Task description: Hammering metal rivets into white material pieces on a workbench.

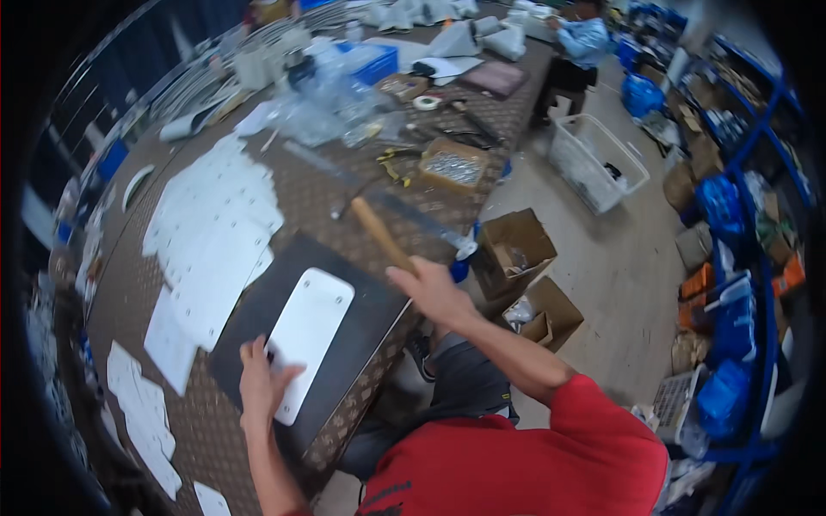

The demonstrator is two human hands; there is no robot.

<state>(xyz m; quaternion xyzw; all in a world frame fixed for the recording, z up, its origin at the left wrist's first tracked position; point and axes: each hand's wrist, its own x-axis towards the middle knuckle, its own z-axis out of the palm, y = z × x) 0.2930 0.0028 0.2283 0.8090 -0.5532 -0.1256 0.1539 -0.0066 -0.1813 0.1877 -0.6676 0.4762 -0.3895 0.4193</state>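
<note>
A white rectangular plate (314,340) with rounded corners and small metal-ringed holes near its ends lies on a dark flat board (366,297). My left hand (265,378) rests at the plate's left edge, thumb and fingers apart, the thumb lying over the white surface. A small dark spot shows between them, too blurred to name. My right hand (437,292) grips a hammer (379,230) by its wooden handle, raised over the board's far right corner. The hammer's head points away from me and is smeared.
White plates (215,215) are heaped left of the board. Beyond lie an open box of small metal parts (453,165), yellow-handled pliers (394,163), clear plastic bags (318,107) and a blue bin (372,62). Cardboard boxes (516,245) stand right of the table. Another person (581,43) stands far right.
</note>
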